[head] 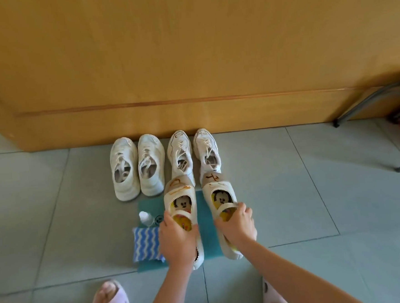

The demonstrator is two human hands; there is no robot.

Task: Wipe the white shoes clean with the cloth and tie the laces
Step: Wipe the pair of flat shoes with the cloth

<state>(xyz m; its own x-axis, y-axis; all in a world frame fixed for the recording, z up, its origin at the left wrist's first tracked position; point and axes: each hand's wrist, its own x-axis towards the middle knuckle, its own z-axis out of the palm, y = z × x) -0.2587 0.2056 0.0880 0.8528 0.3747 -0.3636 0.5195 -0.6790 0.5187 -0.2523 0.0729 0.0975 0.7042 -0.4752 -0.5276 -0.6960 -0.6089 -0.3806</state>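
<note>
On grey floor tiles (56,208) by a wooden door (187,57), I see white sneakers (151,183) lined up. Left hand (177,243) grips one strap shoe (178,193), right hand (237,226) grips the other shoe (220,187), above a teal mat (205,214); striped cloth (146,242) just beside left hand.

Left arm: bare forearm, enters at 6 o'clock and runs toward 12 o'clock; wrist straight.
Left hand (178,241): back upward, thumb along the 9 o'clock side and fingers (194,230) curled over the 3 o'clock rim of the left strap shoe (179,195), gripping its heel half.
Right arm: bare forearm, enters at 5 o'clock and runs toward 10 o'clock.
Right hand (238,224): back upward, fingers curled round the heel half of the right strap shoe (217,188).
Hands side by side, not touching.
</note>
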